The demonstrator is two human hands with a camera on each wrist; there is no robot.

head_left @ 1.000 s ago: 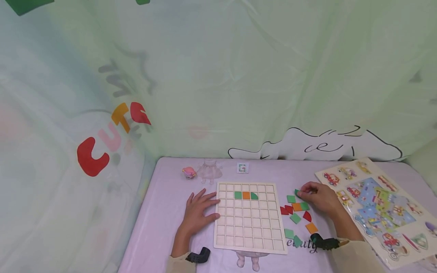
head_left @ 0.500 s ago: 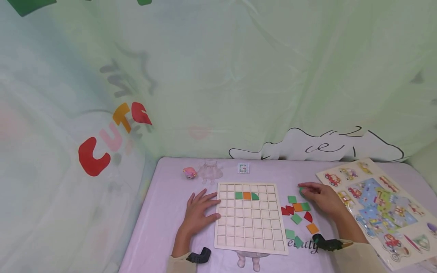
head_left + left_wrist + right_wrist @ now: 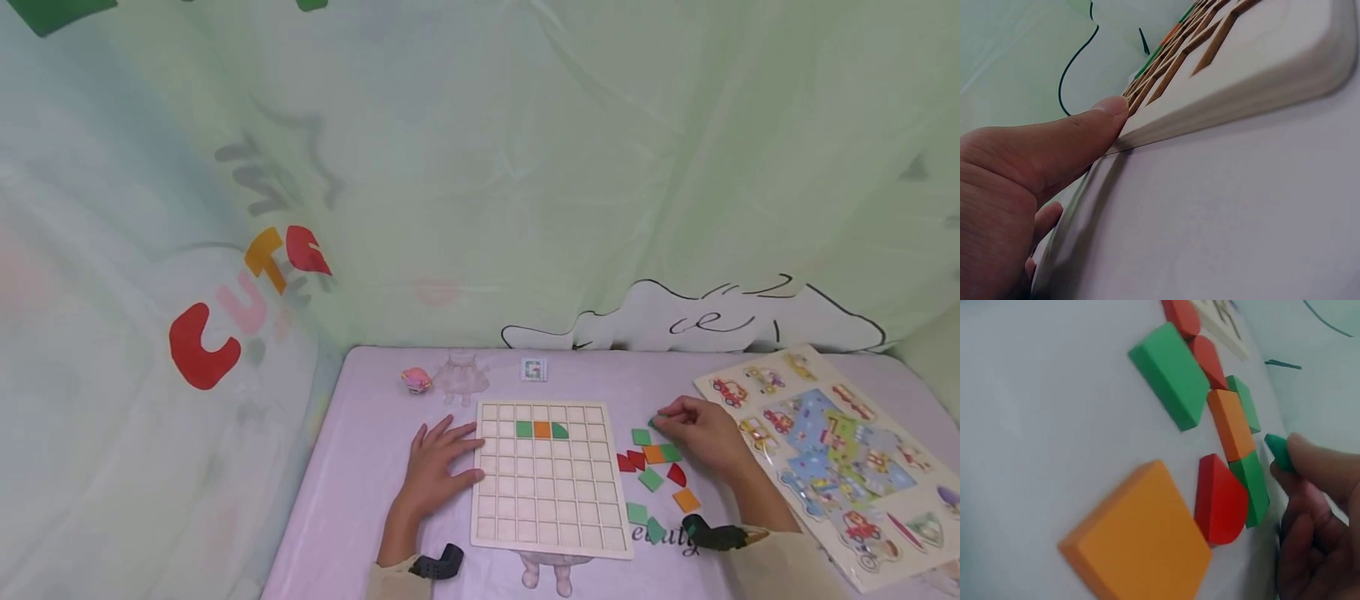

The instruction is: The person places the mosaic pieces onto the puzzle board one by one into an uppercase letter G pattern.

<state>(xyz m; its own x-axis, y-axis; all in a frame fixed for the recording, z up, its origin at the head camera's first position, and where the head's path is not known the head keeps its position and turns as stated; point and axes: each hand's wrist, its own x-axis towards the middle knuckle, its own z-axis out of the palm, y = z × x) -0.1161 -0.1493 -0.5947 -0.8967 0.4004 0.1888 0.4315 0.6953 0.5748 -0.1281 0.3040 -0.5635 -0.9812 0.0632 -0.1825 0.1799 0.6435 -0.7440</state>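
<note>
In the head view, my right hand [image 3: 702, 435] pinches a small green tile [image 3: 1280, 452] between thumb and fingers, just above the table beyond the loose tiles. Its full shape is partly hidden by the fingers. My left hand [image 3: 437, 468] lies at the left edge of a pale grid board [image 3: 546, 492], fingers spread, with the thumb tip touching the rim in the left wrist view. Set in one upper row of the board are a green square tile [image 3: 524, 429], an orange square tile [image 3: 542, 429] and a green quarter-round tile [image 3: 559, 431].
Loose tiles lie right of the board, among them a red quarter-round tile [image 3: 1221, 503] and an orange square tile [image 3: 1147, 540]. A picture puzzle board [image 3: 832, 467] lies at the far right. At the back are a small patterned card [image 3: 534, 370] and a pink toy [image 3: 416, 380].
My right hand shifted slightly right with the green tile, then came back left, its fingers changing position on the tile. The left hand and the tiles on the board stay put.
</note>
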